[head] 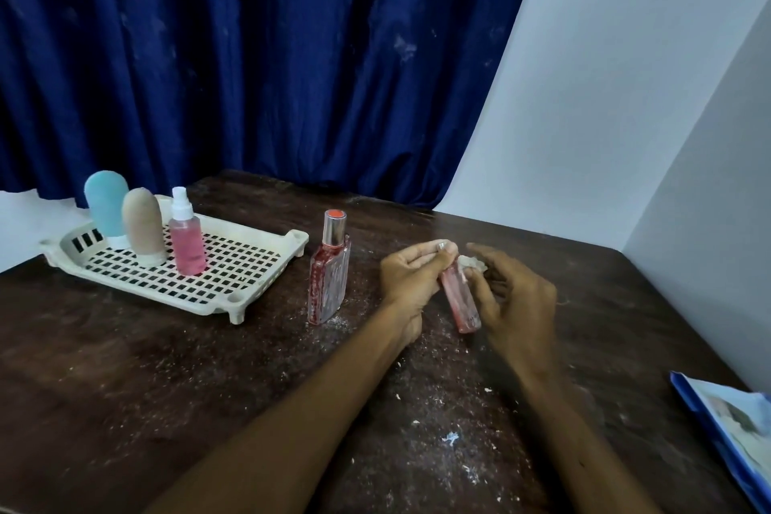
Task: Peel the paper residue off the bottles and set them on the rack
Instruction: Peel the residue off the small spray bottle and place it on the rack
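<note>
My left hand (411,275) and my right hand (511,300) both hold a small pink bottle (461,303), tilted above the table, its top hidden between the fingers. A wad of white paper residue (473,263) sits at the bottle's neck, against my right fingertips. A square glass perfume bottle (329,275) with red content and a silver cap stands upright just left of my hands. The white slotted rack (233,263) at the left holds a blue bottle (106,207), a beige bottle (144,225) and a pink spray bottle (187,236), all upright.
The dark wooden table (167,367) is strewn with white paper crumbs, mostly around my forearms. A blue-edged packet (734,421) lies at the right edge. A blue curtain (258,54) hangs behind, and a pale wall (626,96) closes the right side.
</note>
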